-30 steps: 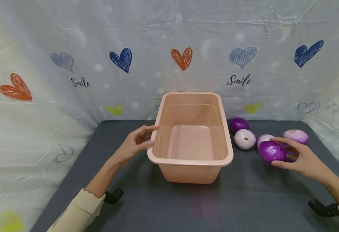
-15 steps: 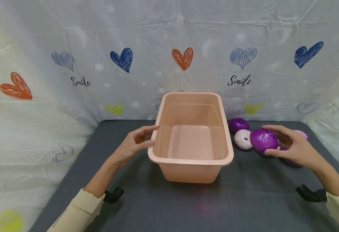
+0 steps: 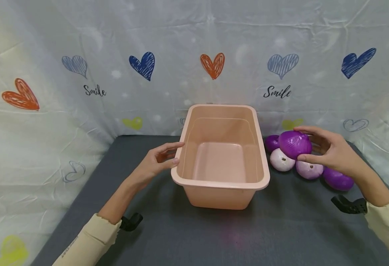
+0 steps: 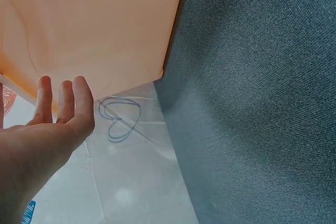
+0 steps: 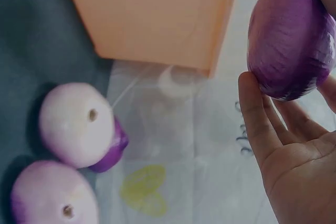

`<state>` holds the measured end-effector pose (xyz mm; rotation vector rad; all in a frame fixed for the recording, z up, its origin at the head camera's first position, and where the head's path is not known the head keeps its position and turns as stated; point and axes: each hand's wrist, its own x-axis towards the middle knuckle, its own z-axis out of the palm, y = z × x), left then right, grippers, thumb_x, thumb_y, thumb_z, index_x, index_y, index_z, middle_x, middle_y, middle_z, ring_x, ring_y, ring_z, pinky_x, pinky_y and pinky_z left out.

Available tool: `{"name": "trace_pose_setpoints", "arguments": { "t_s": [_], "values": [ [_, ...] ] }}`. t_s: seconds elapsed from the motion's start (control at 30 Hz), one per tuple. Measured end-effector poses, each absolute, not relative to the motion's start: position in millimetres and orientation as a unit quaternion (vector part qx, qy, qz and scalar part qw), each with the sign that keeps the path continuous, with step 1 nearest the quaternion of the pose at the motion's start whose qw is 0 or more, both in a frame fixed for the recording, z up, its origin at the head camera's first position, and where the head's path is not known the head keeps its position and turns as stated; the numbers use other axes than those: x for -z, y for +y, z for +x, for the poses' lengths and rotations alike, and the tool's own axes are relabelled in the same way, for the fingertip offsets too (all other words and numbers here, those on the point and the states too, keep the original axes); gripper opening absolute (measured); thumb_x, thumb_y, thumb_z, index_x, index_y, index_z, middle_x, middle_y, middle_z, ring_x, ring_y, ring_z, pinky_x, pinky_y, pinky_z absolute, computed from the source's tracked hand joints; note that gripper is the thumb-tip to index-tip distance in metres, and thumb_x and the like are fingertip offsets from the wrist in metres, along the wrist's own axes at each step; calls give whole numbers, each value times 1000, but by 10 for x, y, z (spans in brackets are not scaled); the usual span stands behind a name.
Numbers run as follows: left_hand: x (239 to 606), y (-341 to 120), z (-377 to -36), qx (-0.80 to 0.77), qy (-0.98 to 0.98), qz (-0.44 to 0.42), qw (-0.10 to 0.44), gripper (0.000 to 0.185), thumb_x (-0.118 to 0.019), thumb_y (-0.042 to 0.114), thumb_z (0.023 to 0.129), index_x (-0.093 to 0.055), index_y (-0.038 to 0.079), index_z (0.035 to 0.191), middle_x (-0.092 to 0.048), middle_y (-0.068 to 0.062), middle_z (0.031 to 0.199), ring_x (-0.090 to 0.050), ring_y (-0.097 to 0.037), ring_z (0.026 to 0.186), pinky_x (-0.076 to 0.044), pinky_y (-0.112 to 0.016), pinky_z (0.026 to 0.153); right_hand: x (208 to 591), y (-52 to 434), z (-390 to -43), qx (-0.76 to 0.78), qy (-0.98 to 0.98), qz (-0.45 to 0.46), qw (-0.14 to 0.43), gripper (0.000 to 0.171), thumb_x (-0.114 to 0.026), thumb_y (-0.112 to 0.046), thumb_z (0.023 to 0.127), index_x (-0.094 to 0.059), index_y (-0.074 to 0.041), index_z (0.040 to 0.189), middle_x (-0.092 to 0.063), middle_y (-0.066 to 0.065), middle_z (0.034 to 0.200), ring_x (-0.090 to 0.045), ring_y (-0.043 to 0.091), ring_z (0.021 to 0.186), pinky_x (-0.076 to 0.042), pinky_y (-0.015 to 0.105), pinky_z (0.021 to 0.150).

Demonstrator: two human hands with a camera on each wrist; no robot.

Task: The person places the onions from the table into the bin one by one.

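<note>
A peach plastic tub (image 3: 262, 177) stands in the middle of the grey table, with nothing in it. My right hand (image 3: 327, 150) grips a dark purple onion (image 3: 295, 144) (image 5: 290, 40) in the air just right of the tub's rim. My left hand (image 3: 156, 160) (image 4: 58, 119) rests with relaxed fingers against the tub's left wall (image 4: 94, 30) and holds nothing. Below the lifted onion lie a pale onion (image 3: 280, 160) (image 5: 76, 124), a second pale one (image 3: 309, 170) (image 5: 50, 195), and dark purple ones (image 3: 271, 142) (image 3: 337, 178).
A heart-printed cloth (image 3: 211, 66) hangs behind and to both sides of the table. The grey table mat (image 3: 281, 229) stretches in front of the tub. Black wrist-camera mounts (image 3: 347, 205) show at both sleeves.
My right hand has lifted the dark purple onion off the table and carried it up and left toward the tub. The left hand has stayed at the tub's side.
</note>
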<state>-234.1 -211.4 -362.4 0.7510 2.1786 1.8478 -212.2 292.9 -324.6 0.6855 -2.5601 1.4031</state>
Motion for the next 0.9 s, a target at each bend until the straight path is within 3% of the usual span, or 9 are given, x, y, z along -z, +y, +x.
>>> {"name": "trace_pose_setpoints", "arguments": {
  "t_s": [0.3,0.63,0.9],
  "values": [
    [3641,-2120,-2359,-619,739,253,86,56,-69,14,99,-50,12,151,-45,-7,154,-40,-33,141,-40,-50,108,3057,2643,-2269,-465,-843,262,64,75,-85,-1,80,-55,-14,147,-52,7,145,-56,15,121,-50,19,89],
    [3649,-2117,-2354,-619,738,255,88,56,-68,11,99,-49,10,152,-45,-9,154,-46,-27,137,-42,-51,106,3000,2258,-2425,-490,-811,317,30,72,-87,-2,79,-58,-12,144,-55,4,141,-57,27,123,-53,31,89],
    [3651,-2120,-2346,-617,740,252,88,56,-69,13,99,-50,12,152,-46,-8,153,-47,-26,137,-42,-52,106,2994,2065,-2532,-498,-795,347,-6,73,-86,-3,80,-54,-8,145,-53,5,142,-57,29,124,-55,38,89]
  ]
}}
